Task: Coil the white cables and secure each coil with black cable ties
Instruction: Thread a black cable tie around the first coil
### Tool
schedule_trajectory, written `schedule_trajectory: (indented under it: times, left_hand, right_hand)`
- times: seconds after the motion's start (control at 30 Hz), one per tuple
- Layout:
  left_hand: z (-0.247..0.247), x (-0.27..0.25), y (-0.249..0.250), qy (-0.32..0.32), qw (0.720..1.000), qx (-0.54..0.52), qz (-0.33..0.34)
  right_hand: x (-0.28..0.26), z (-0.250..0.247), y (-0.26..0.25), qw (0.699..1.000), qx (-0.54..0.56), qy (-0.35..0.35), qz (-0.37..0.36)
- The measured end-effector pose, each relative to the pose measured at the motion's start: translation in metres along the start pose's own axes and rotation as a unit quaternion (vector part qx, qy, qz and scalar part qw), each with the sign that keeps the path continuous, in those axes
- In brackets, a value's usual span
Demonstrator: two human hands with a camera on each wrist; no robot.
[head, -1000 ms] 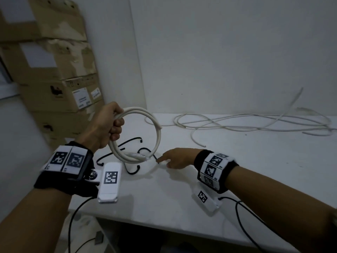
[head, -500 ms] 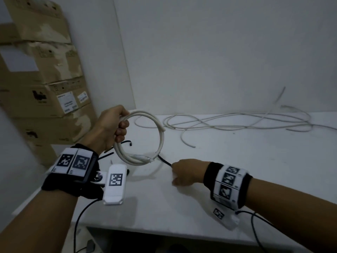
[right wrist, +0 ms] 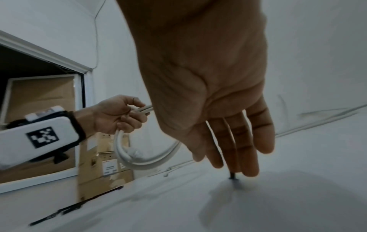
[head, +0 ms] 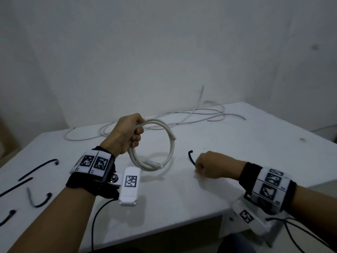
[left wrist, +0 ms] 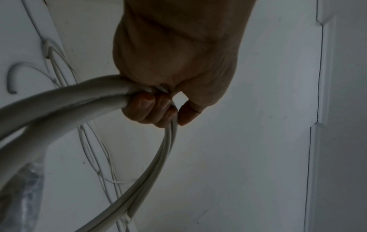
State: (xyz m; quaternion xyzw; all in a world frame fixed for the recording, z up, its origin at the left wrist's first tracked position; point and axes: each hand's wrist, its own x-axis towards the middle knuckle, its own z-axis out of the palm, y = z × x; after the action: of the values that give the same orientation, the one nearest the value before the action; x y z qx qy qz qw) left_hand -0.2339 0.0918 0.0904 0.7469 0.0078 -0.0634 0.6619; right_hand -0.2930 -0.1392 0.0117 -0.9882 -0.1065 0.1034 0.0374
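With the coil (head: pixel 154 144) clenched in the left hand (head: pixel 127 134), the tie (head: pixel 190 156) pinched by the right hand (head: pixel 211 166) is best threaded around all loops just beside that grip.

White table (head: pixel 255 161) against white wall (head: pixel 164 52) — stacked cardboard boxes (right wrist: pixel 103 157) at left.

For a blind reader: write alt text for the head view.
Left hand holds a white coil upright over a white table, while the right hand grips a black tie. More ties lie left; loose cable lies behind.
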Motion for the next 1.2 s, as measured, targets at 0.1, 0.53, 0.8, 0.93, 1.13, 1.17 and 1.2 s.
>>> schedule_trajectory:
  times: [0.1,0.53,0.8,0.93,1.13,1.17,1.2]
  left_hand:
    - [0.029,0.006,0.004,-0.012,1.000,0.011,-0.001]
    - [0.049,0.007,0.009,0.005,0.999,0.047,0.002]
    - [0.054,0.001,0.012,0.001,0.999,0.036,0.018]
    - [0.064,-0.002,0.014,-0.012,0.999,0.036,0.021]
    - [0.085,-0.015,0.018,-0.050,0.997,0.044,0.033]
    - [0.088,-0.018,0.019,-0.054,0.997,0.047,0.039]
    - [0.090,-0.019,0.019,-0.057,0.996,0.053,0.046]
  right_hand:
    - [0.008,-0.006,0.019,0.999,0.017,0.050,0.006]
    - [0.051,-0.006,0.025,0.992,-0.124,-0.009,-0.026]
    - [-0.010,-0.037,0.056,0.986,0.161,0.011,0.053]
    - [-0.042,-0.043,0.044,0.861,0.504,0.062,0.041]
    - [-0.040,-0.018,-0.002,0.750,0.651,-0.018,0.117]
    - [-0.039,-0.015,-0.007,0.742,0.657,-0.035,0.128]
    - [-0.038,-0.013,-0.011,0.737,0.661,-0.050,0.137]
